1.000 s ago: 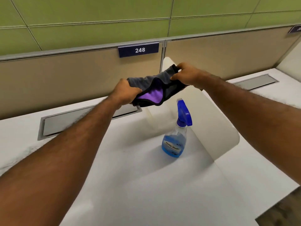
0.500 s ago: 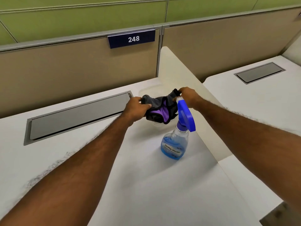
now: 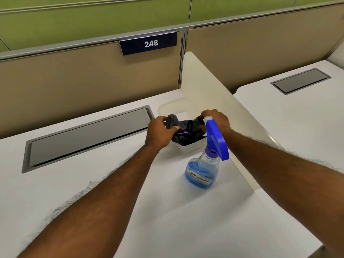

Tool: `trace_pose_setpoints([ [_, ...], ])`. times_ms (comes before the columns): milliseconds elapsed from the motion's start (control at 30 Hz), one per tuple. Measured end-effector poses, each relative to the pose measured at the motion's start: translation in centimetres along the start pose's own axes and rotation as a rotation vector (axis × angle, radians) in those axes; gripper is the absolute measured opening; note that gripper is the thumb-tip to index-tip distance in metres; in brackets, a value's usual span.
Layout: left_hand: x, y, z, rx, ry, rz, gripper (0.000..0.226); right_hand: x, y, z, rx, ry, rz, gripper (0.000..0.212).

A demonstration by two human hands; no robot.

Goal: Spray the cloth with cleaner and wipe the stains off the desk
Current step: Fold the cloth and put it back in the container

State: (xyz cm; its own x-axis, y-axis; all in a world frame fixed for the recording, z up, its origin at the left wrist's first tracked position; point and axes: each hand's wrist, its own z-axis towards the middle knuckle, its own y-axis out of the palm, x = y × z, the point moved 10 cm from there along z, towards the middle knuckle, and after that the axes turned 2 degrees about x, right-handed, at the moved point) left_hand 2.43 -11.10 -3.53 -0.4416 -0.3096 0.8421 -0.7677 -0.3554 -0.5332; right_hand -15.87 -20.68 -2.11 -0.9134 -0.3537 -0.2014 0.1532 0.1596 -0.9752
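Observation:
A dark grey cloth (image 3: 188, 131) with a purple inner side hangs bunched between my hands, low inside a clear plastic tub (image 3: 167, 109) at the back of the white desk (image 3: 167, 220). My left hand (image 3: 161, 133) grips the cloth's left end. On the right end my right hand (image 3: 217, 120) is closed, partly hidden behind the sprayer head. A spray bottle (image 3: 202, 174) with blue liquid and a blue trigger head stands upright just in front of the tub, untouched.
A grey cable-tray lid (image 3: 87, 136) is set into the desk at the left. A cream divider panel (image 3: 219, 94) rises along the desk's right side. Beige partition with a "248" sign (image 3: 149, 43) closes the back. A neighbouring desk (image 3: 297, 118) lies to the right.
Both hands have lowered the cloth from chest height in front of the partition down into the clear tub. The spray bottle has not moved.

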Motion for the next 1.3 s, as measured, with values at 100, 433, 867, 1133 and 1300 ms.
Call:
trace_pose_setpoints([
  [100,0.8,0.6,-0.3,-0.002,0.070,0.102,0.062,-0.3,1.3,0.2,-0.018,-0.059,-0.077,0.026],
  [433,0.9,2.0,-0.9,-0.011,0.128,0.423,0.050,0.4,1.1,-1.4,-0.032,-0.014,0.250,0.017],
  [867,-5.4,-3.6,-7.7,0.029,0.138,0.426,0.053,4.2,1.3,-15.2,0.322,0.175,1.054,0.029],
  [1133,-10.5,-6.1,-12.4,0.020,0.087,0.556,0.050,0.5,4.1,-18.6,0.154,0.027,1.167,0.061],
  [1300,-12.1,-7.5,-14.3,0.003,0.060,0.612,0.051,-0.4,4.0,-17.9,0.235,0.113,1.067,0.053],
])
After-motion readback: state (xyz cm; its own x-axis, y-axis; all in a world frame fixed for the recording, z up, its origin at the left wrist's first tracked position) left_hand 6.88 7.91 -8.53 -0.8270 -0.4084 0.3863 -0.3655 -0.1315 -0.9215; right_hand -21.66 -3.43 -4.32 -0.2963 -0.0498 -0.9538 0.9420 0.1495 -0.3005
